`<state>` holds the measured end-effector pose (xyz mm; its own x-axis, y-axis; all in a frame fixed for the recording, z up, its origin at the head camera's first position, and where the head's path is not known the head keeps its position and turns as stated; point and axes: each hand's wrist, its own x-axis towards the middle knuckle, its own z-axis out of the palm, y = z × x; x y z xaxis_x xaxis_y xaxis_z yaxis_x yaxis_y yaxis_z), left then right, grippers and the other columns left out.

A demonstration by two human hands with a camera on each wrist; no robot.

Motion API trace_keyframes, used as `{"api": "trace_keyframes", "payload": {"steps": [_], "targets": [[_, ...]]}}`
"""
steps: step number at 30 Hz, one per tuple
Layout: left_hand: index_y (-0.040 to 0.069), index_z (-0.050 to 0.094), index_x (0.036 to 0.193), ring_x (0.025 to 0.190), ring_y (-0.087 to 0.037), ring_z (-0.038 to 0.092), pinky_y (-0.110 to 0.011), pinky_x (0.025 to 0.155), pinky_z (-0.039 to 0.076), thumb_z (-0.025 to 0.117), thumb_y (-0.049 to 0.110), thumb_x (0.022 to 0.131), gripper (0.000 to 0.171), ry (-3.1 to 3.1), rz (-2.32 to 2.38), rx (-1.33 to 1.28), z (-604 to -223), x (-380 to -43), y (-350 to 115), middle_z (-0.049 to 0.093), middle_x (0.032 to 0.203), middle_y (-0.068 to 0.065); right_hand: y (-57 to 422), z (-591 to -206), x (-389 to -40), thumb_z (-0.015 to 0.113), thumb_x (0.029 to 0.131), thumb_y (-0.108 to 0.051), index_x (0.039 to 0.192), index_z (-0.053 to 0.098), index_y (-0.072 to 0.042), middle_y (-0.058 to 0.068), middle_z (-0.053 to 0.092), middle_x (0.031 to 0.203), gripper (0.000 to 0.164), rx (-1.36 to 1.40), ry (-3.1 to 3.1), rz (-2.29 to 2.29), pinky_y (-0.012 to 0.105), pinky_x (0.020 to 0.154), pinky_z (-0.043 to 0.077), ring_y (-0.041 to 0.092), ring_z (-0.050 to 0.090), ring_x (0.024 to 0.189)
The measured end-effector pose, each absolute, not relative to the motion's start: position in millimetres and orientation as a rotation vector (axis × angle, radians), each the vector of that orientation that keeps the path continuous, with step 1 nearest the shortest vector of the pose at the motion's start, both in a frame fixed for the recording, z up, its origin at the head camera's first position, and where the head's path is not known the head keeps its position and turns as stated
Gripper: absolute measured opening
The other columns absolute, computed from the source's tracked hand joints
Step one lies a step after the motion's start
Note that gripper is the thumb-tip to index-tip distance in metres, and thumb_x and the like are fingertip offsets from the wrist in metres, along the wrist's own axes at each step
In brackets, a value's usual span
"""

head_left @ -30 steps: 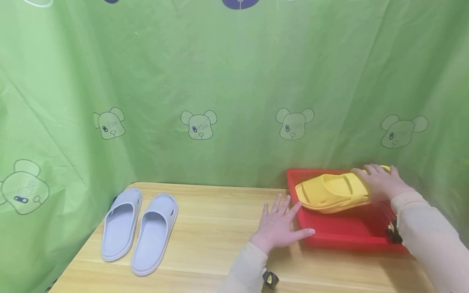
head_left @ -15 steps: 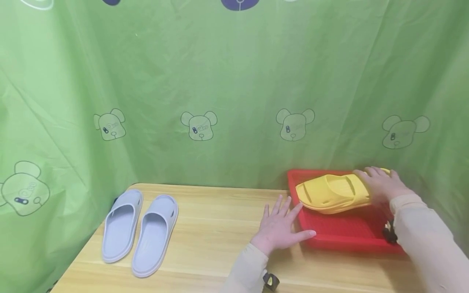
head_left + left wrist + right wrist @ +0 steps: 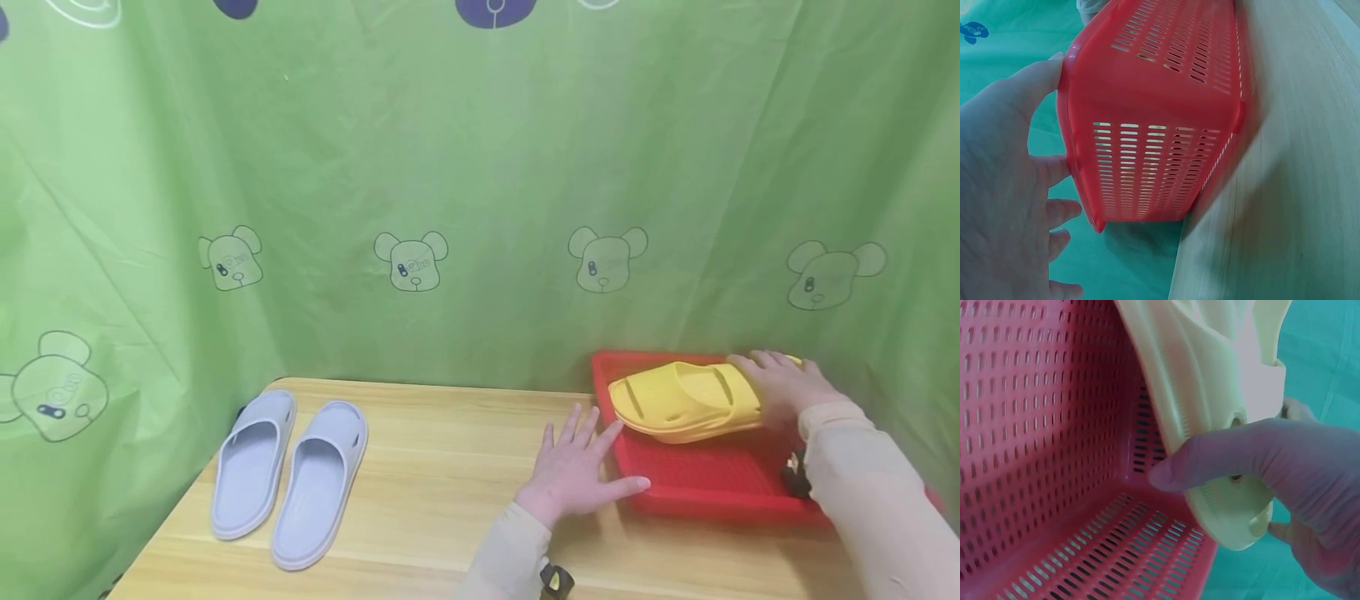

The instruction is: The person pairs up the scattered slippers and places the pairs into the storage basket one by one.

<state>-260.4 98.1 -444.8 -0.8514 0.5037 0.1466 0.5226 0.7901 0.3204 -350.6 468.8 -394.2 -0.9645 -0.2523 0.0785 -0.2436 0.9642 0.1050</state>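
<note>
Yellow slippers (image 3: pixel 675 404), apparently a pair pressed together, lie tilted across the back of the red basket (image 3: pixel 697 498). My right hand (image 3: pixel 787 387) grips their right end; in the right wrist view its thumb lies across the yellow side, and the other fingers are mostly hidden behind. My left hand (image 3: pixel 570 475) is spread at the basket's left front corner. In the left wrist view the left thumb and index fingertip touch the basket's rim (image 3: pixel 1067 119), while the other fingers stand apart from it.
Two pale grey-blue slippers (image 3: pixel 251 471) stand side by side at the left of the wooden table (image 3: pixel 427 500). A green curtain (image 3: pixel 487 150) with bear-head prints hangs behind and at the sides. The basket has slotted walls.
The whole head view has shifted slightly. Both hands, the yellow slippers and the basket keep nearly the same places relative to one another.
</note>
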Motion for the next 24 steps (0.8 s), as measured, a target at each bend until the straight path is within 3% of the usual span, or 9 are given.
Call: {"api": "trace_keyframes", "payload": {"steps": [6,13,15,24], "targets": [[0.042,0.013,0.154,0.154,-0.018,0.0,-0.055,0.122,0.015,0.03,0.083,0.085,0.082,-2.925,-0.541,-0.842,-444.6,-260.9,98.0,0.007,0.165,0.007,472.4,-401.5,-352.4,0.07,0.071,-0.011,0.145,0.036,-0.009,0.026,0.042,0.141,0.082,0.333,-3.079,-0.083,0.081,0.089,0.03,0.052,0.036,0.127],[0.044,0.009,0.153,0.154,-0.017,-0.001,-0.054,0.123,0.014,0.03,0.083,0.085,0.081,-2.925,-0.537,-0.831,-444.5,-262.9,97.1,0.007,0.165,0.007,473.9,-404.1,-358.1,0.072,0.051,0.003,0.143,0.036,-0.008,0.027,0.042,0.137,0.1,0.347,-3.063,-0.095,0.079,0.083,0.035,0.053,0.036,0.124],[0.043,0.01,0.154,0.154,-0.017,-0.001,-0.054,0.123,0.014,0.029,0.083,0.085,0.081,-2.929,-0.535,-0.831,-445.0,-262.8,97.5,0.007,0.165,0.007,473.0,-405.3,-357.3,0.074,0.053,-0.001,0.142,0.036,-0.008,0.029,0.041,0.135,0.097,0.347,-3.057,-0.104,0.079,0.081,0.036,0.054,0.037,0.122],[0.041,0.013,0.154,0.154,-0.018,0.002,-0.053,0.123,0.016,0.028,0.082,0.086,0.081,-2.935,-0.502,-0.83,-446.6,-262.6,100.2,0.008,0.165,0.006,474.5,-412.4,-355.6,0.093,0.038,-0.023,0.136,0.036,-0.006,0.033,0.038,0.125,0.115,0.323,-3.061,-0.04,0.078,0.071,0.04,0.054,0.037,0.112]]}}
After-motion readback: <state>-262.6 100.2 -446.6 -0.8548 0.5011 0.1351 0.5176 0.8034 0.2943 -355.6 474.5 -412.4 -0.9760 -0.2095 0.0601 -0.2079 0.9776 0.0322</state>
